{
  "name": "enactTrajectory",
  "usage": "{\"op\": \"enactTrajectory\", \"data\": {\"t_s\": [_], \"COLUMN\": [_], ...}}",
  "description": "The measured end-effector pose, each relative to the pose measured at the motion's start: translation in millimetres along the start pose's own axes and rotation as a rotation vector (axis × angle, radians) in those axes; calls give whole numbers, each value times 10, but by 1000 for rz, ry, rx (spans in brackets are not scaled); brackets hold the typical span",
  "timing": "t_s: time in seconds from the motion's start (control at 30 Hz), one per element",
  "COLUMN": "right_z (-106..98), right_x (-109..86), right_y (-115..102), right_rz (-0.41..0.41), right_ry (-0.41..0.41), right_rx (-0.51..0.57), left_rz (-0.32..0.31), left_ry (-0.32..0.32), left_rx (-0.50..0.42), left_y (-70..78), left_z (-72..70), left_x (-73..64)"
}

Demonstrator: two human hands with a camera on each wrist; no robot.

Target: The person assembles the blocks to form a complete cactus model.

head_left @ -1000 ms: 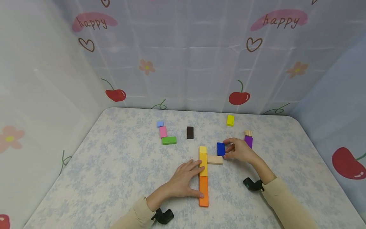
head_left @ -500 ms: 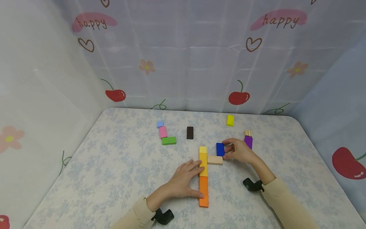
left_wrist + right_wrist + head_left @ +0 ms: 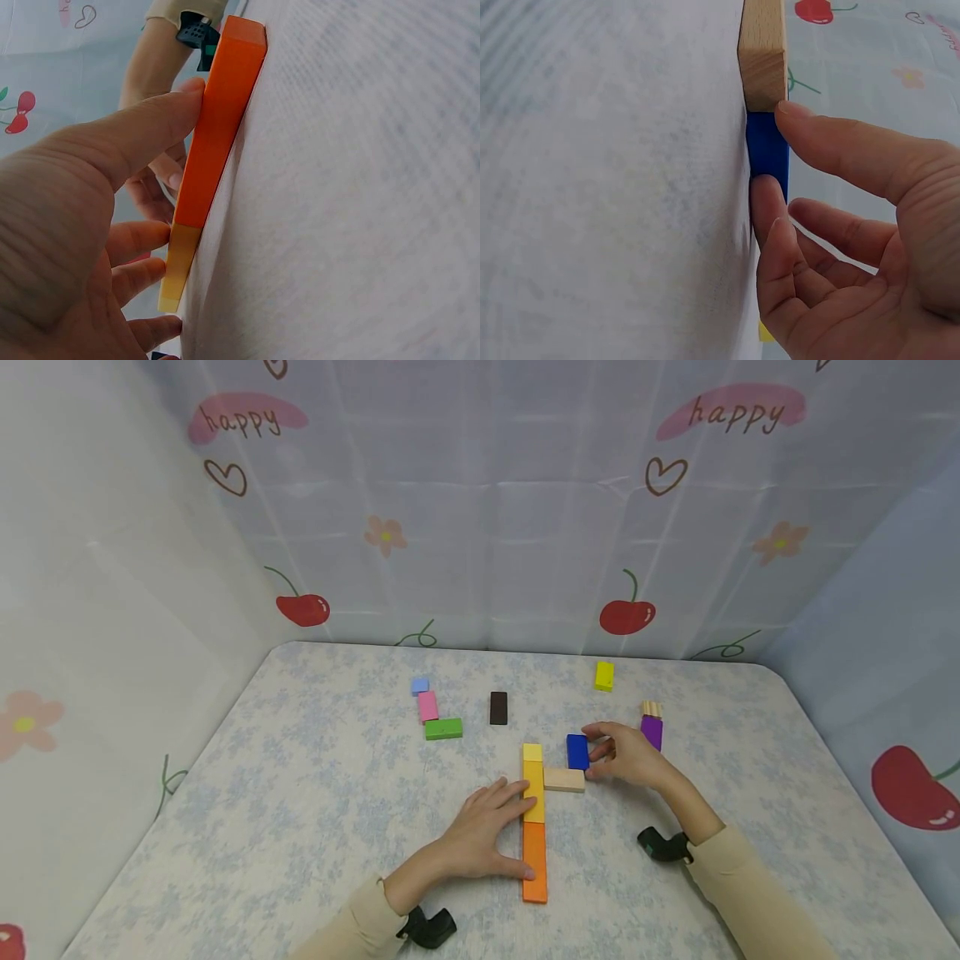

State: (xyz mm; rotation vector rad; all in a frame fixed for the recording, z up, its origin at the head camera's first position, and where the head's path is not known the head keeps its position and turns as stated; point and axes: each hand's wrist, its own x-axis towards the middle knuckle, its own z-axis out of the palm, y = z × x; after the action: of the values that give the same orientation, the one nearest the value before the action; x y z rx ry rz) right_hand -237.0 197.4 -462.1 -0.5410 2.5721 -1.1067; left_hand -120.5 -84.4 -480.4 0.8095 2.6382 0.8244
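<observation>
"Where's the blue block (image 3: pixel 577 752)?"

"Just left of the right hand (image 3: pixel 628 756), the nearer one; the block's long axis runs thumb to forefinger."

"Gripped?"

"Apparently not: fingers loosely bent, touching its side. The left hand (image 3: pixel 478 837) is spread, touching the orange block (image 3: pixel 536 850)."

place: curtained booth (image 3: pixel 112 568) | cherry-print sheets (image 3: pixel 487 543) on three sides | blue-mottled table (image 3: pixel 300 760)

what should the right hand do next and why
I'd probably ease the right hand gently off the blue block: its near end appears to meet the plain wooden block, and its right side roughly lines up with that block's right end, so it seems well placed.
</observation>
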Motion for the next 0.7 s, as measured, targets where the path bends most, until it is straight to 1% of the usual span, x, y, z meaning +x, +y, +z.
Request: {"op": "enactTrajectory", "data": {"t_s": [0.2,0.33,0.47,0.53,0.7], "right_z": [-43,-118,-235,-300,-451], "right_x": [-9,2,74,123,286], "right_y": [-20,-39,-44,-40,1], "right_rz": [14,35,50,58,121], "right_ry": [-19,3,51,89,183], "right_rx": [0,-28,-44,-53,-48], "left_rz": [-2,2,7,10,18], "left_ry": [1,1,3,3,4], "left_rx": [12,12,10,9,6], "left_y": [13,14,9,1,-15], "left_z": [-7,-15,-21,-18,0], "left_x": [-4,-8,-8,-6,0]}}
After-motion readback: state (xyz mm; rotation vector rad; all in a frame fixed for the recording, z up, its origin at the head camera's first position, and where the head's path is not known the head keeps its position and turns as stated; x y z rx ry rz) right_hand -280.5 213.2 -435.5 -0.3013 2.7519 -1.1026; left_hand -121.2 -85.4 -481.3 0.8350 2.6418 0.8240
